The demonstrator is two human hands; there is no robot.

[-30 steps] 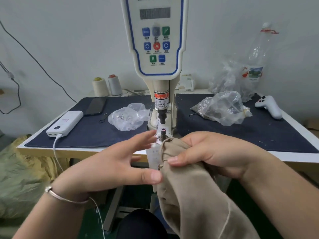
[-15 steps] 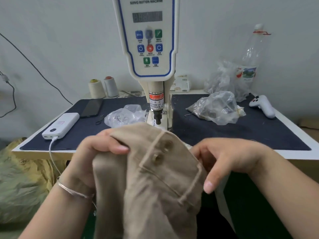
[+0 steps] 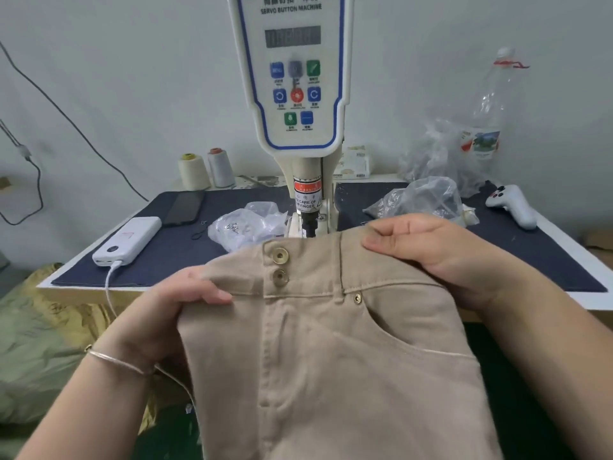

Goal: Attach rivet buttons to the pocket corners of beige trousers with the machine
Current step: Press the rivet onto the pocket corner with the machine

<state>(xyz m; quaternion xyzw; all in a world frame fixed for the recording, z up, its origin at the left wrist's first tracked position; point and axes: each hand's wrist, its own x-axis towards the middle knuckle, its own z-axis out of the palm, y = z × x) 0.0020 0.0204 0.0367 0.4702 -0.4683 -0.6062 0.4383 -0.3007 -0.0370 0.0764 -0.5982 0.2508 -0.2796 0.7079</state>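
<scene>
A plain grey wall backs a white-edged worktop (image 3: pixel 564 237) covered with a dark blue mat (image 3: pixel 172 254), and the button machine (image 3: pixel 292 94) rises from its middle, its panel of coloured keys facing us. We hold the beige trousers (image 3: pixel 331 360) up in front of it, front side toward us, so the waistband hides the base of the machine and only the black punch tip shows just above the cloth. Our left hand (image 3: pixel 159 320) has its grip pinched on the waistband edge, thumb on the front, fingers behind the cloth. Our right hand (image 3: pixel 428 247) has its grip folded over the top of the waistband on the other side, fingers curled down onto the front. Two brass buttons (image 3: pixel 280 265) sit one above the other at the fly, and a small rivet (image 3: pixel 357 298) marks the inner corner of the pocket (image 3: pixel 408 323) below our right hand. On the mat to the left lie a white power bank (image 3: pixel 127 240) with its cable, a dark phone (image 3: pixel 184 207) and a clear bag (image 3: pixel 245 224) of small metal parts; two thread cones (image 3: pixel 205 167) stand behind. To the right are another crumpled plastic bag (image 3: pixel 421 197), a clear bottle (image 3: pixel 491 114) and a white handheld controller (image 3: pixel 512 204).
</scene>
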